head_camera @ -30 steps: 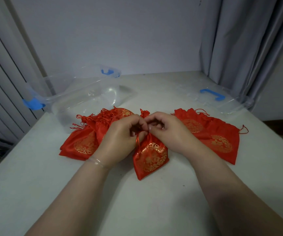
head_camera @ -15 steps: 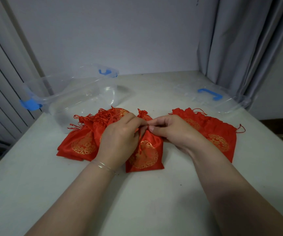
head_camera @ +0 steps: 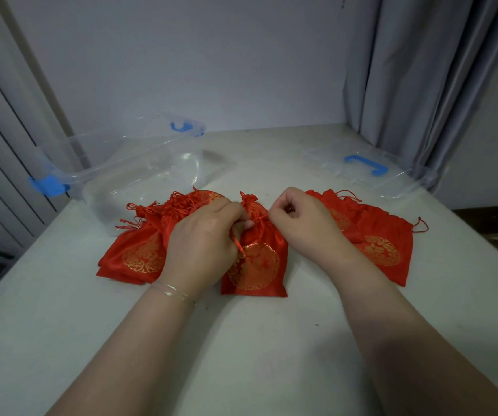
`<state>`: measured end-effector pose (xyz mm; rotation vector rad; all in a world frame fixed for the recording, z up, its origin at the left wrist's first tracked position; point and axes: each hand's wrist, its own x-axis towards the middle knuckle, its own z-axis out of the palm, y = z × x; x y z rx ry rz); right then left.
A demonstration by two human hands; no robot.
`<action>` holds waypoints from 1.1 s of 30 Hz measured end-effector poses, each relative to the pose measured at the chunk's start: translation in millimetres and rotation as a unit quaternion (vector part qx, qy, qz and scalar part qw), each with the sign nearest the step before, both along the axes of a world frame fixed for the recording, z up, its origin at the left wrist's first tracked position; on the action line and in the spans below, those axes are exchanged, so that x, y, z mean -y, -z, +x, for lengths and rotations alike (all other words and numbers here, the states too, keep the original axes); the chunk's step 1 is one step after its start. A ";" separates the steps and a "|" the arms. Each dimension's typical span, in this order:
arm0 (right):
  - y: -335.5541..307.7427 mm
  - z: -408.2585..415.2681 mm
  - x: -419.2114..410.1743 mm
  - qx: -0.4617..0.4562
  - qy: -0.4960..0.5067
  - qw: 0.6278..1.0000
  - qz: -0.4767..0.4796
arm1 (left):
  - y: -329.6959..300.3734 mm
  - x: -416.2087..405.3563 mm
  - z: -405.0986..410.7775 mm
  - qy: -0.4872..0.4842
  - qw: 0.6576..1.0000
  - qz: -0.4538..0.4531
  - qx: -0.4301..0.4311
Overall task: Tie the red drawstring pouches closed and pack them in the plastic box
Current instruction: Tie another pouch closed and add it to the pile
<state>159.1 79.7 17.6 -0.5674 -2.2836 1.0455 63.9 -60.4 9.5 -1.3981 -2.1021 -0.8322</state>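
The pouch (head_camera: 255, 259) lies flat at the centre of the frame, long axis running away from me, gathered neck pointing up-frame; it is shiny red satin with a gold round motif. My left hand (head_camera: 204, 238) and right hand (head_camera: 298, 219) each pinch its thin red drawstring (head_camera: 259, 218), taut between them across the neck.

Bare forearms, a thin gold bracelet (head_camera: 175, 291) on the left wrist

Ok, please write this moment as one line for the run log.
step: tying | left hand: pinches cord | right hand: pinches cord | middle pouch: on table, neck cinched | plastic box: no pouches inside
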 end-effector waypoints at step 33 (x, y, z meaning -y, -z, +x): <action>7.6 -8.7 9.7 -0.029 -0.098 0.993 -0.057 | -9.8 -0.2 0.9 0.098 0.850 0.136 0.500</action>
